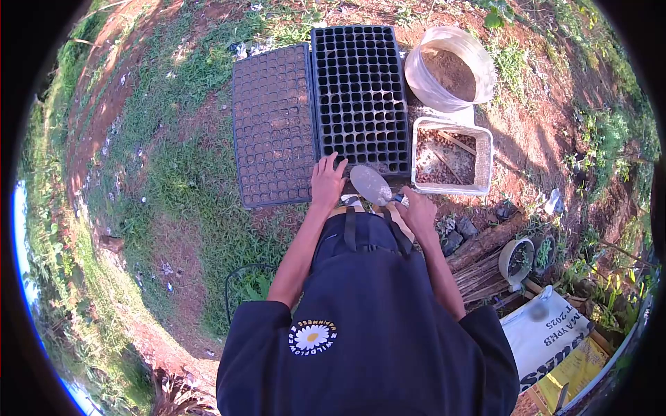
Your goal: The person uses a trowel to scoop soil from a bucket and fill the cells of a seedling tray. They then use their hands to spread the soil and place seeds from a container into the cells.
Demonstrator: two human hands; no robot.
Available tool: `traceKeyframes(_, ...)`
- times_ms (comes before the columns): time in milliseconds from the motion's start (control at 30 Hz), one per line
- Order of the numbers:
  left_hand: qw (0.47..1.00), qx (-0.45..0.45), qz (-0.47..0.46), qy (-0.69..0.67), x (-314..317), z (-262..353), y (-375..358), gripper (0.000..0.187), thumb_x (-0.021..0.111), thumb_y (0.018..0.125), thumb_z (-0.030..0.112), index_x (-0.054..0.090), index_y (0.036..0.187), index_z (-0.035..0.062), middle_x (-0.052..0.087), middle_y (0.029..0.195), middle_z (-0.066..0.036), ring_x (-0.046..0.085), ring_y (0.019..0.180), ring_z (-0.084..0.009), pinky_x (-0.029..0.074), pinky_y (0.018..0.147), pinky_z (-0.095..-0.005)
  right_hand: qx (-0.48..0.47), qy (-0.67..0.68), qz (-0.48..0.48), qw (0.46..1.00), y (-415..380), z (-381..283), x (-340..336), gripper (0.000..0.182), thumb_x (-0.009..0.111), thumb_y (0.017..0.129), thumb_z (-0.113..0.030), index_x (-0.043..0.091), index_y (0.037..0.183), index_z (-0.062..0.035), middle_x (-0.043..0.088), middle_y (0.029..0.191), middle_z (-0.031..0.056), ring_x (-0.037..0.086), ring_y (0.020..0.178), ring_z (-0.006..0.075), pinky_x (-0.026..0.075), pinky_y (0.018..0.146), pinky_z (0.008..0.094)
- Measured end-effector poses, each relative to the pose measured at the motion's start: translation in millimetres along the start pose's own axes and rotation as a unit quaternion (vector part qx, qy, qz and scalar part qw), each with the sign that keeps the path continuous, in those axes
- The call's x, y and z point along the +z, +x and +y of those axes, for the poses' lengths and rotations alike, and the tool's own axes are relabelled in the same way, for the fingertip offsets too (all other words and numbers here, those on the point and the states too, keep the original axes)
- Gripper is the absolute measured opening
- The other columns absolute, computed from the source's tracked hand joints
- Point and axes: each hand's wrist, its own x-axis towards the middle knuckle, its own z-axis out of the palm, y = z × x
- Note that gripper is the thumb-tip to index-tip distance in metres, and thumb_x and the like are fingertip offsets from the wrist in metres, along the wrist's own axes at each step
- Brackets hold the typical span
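Observation:
My right hand is closed around the handle of a trowel, whose rounded pale metal blade points left, near the front edge of a black seedling tray. That tray's cells look dark and hollow. Resting at its lower left corner, my left hand has its fingers stretched out and apart, with nothing visible in them. Left of it lies a second seedling tray, its cells filled with brown soil.
At the right stands a round whitish tub with soil inside. Below it, a white rectangular basin holds brown bits and sticks. Further right are a log, a small bucket and a printed sack. Grass surrounds the trays.

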Motion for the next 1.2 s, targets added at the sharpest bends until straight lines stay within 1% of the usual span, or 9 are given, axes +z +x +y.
traceKeyframes(167,0.999,0.034,0.003,0.006,7.5,-1.0,0.7,0.047,0.079,0.073,0.015,0.067,0.119,0.0138,0.052,0.136,-0.010,0.047,0.126,-0.0305,0.040,0.104,-0.0440,0.054,-0.015,-0.012,0.998,0.7,-0.6,-3.1,0.032,0.076,0.081,-0.030,0.063,0.103,-0.0121,0.070,0.082,0.0135,0.068,0.081,0.0380,0.050,0.069,0.0505)
traceKeyframes(267,0.999,0.034,0.014,-0.004,11.5,-1.4,2.1,0.044,0.079,0.073,0.013,0.068,0.116,0.0128,0.053,0.135,-0.011,0.048,0.125,-0.0305,0.040,0.103,-0.0440,0.050,-0.023,0.031,0.998,1.2,0.3,-1.4,0.033,0.076,0.081,-0.030,0.063,0.104,-0.0108,0.070,0.085,0.0140,0.068,0.083,0.0377,0.051,0.069,0.0502)
traceKeyframes(467,1.000,0.031,-0.003,0.001,8.2,1.4,4.3,0.044,0.078,0.072,0.011,0.067,0.115,0.0123,0.053,0.135,-0.011,0.050,0.123,-0.0302,0.040,0.103,-0.0428,0.011,-0.020,-0.017,1.000,2.6,11.7,-1.5,0.035,0.075,0.081,-0.031,0.063,0.107,-0.0103,0.070,0.089,0.0138,0.069,0.084,0.0363,0.051,0.069,0.0478)
traceKeyframes(700,0.999,0.041,0.019,0.018,19.9,-5.3,4.9,0.045,0.077,0.070,0.007,0.067,0.114,0.0119,0.055,0.134,-0.012,0.050,0.122,-0.0300,0.040,0.103,-0.0428,-0.010,-0.009,0.020,1.000,-4.0,6.6,4.9,0.035,0.074,0.082,-0.033,0.063,0.106,-0.0107,0.071,0.088,0.0145,0.069,0.084,0.0375,0.052,0.069,0.0481)
traceKeyframes(900,0.999,0.039,0.019,0.012,18.9,-3.8,5.4,0.045,0.077,0.070,0.008,0.068,0.114,0.0124,0.055,0.134,-0.012,0.051,0.122,-0.0293,0.040,0.102,-0.0426,0.077,0.010,-0.027,0.997,0.6,5.7,1.2,0.037,0.071,0.086,-0.039,0.061,0.109,-0.0115,0.071,0.091,0.0174,0.068,0.087,0.0407,0.051,0.072,0.0507)
traceKeyframes(1000,0.999,0.027,0.003,0.020,17.0,-1.9,5.4,0.045,0.077,0.070,0.010,0.069,0.114,0.0124,0.055,0.135,-0.011,0.051,0.121,-0.0287,0.040,0.102,-0.0421,0.126,0.049,0.014,0.991,2.6,10.4,6.4,0.040,0.070,0.087,-0.042,0.059,0.110,-0.0110,0.071,0.087,0.0191,0.069,0.082,0.0412,0.051,0.070,0.0503)
traceKeyframes(1067,0.998,0.050,0.040,0.007,16.8,-2.0,4.9,0.030,0.063,0.080,0.010,0.069,0.109,0.0113,0.057,0.131,-0.014,0.053,0.112,-0.0295,0.040,0.099,-0.0431,0.138,0.202,0.030,0.969,5.7,25.2,18.7,0.041,0.069,0.089,-0.042,0.058,0.109,-0.0081,0.070,0.087,0.0222,0.068,0.075,0.0424,0.051,0.068,0.0515)
traceKeyframes(1100,0.998,0.049,0.040,0.006,17.5,-2.3,5.0,0.030,0.063,0.080,0.010,0.069,0.109,0.0113,0.057,0.131,-0.014,0.053,0.112,-0.0295,0.040,0.099,-0.0431,0.137,0.201,0.030,0.969,4.9,20.2,13.4,0.041,0.069,0.089,-0.042,0.058,0.109,-0.0081,0.070,0.087,0.0222,0.068,0.075,0.0424,0.051,0.068,0.0515)
traceKeyframes(1200,0.998,0.051,0.042,0.007,19.0,-2.5,5.6,0.029,0.062,0.081,0.010,0.069,0.109,0.0111,0.057,0.131,-0.014,0.053,0.112,-0.0292,0.040,0.098,-0.0424,0.208,0.259,-0.040,0.943,2.4,2.3,-3.6,0.043,0.068,0.091,-0.040,0.057,0.109,-0.0032,0.068,0.087,0.0218,0.068,0.068,0.0352,0.051,0.067,0.0484)
